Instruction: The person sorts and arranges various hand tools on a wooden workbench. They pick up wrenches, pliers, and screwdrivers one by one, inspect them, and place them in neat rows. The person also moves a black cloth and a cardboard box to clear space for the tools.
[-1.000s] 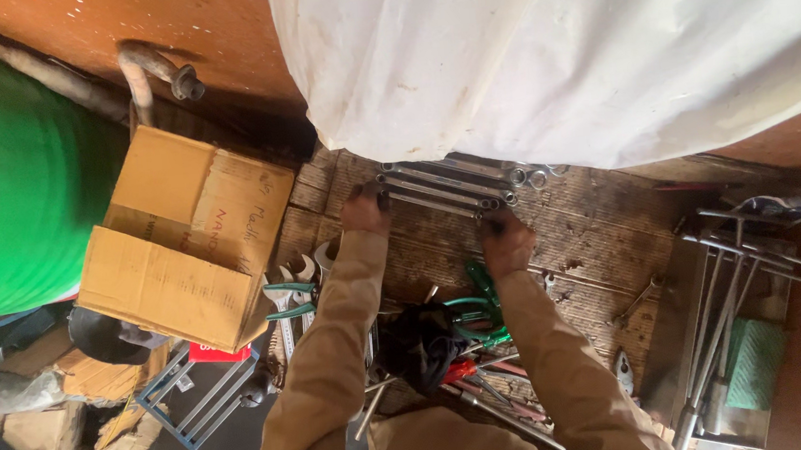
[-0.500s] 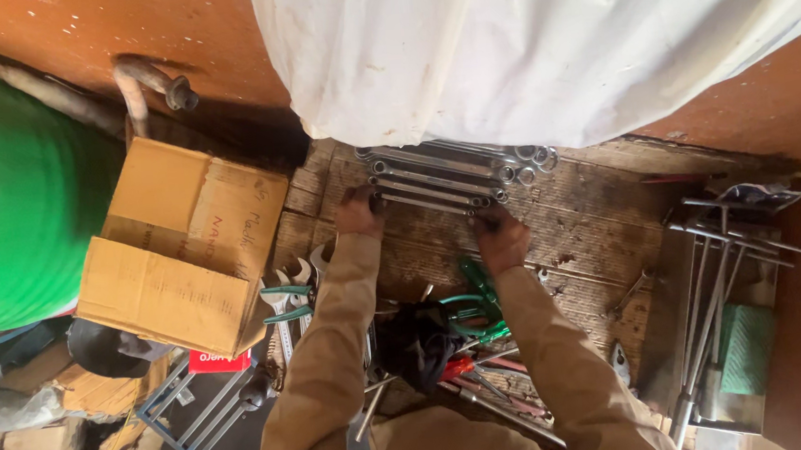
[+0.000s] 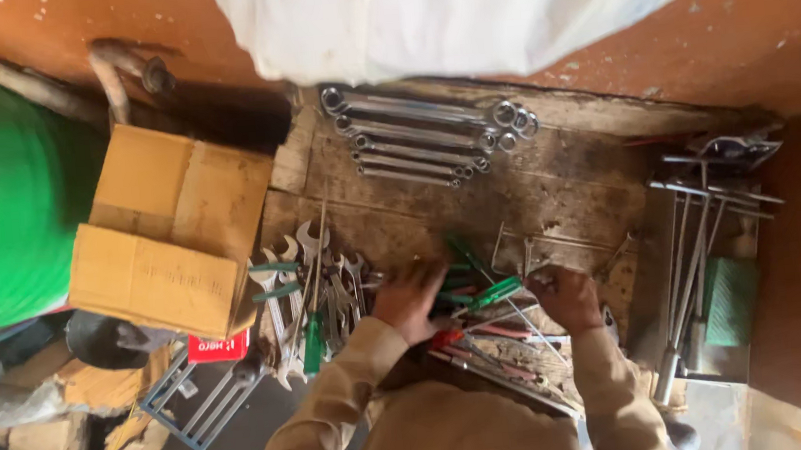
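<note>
Head view, looking down on a worn wooden surface (image 3: 560,193) set against an orange wall. The left hand (image 3: 409,300) lies palm-down on a heap of green-handled screwdrivers (image 3: 482,290) at the near middle of the surface; its fingers are spread loosely over the handles, and whether they grip one cannot be told. The right hand (image 3: 566,296) rests just to the right, on the same heap, fingers curled inward near thin metal rods (image 3: 522,315); whether anything is held is not visible. Both sleeves are tan.

Far from the hands, a row of ring spanners (image 3: 423,142) lies side by side, parallel, well apart from both hands. Left of the left hand, a cluster of open-ended spanners (image 3: 315,289) lies jumbled with a green-handled tool. A cardboard box (image 3: 172,229) sits at the left edge of the surface, beside a green drum (image 3: 1,228). At the right, long T-handle wrenches (image 3: 693,250) lean in a bundle. A white cloth (image 3: 460,11) hangs over the far edge. A blue metal rack (image 3: 200,403) lies on the floor, near left.
</note>
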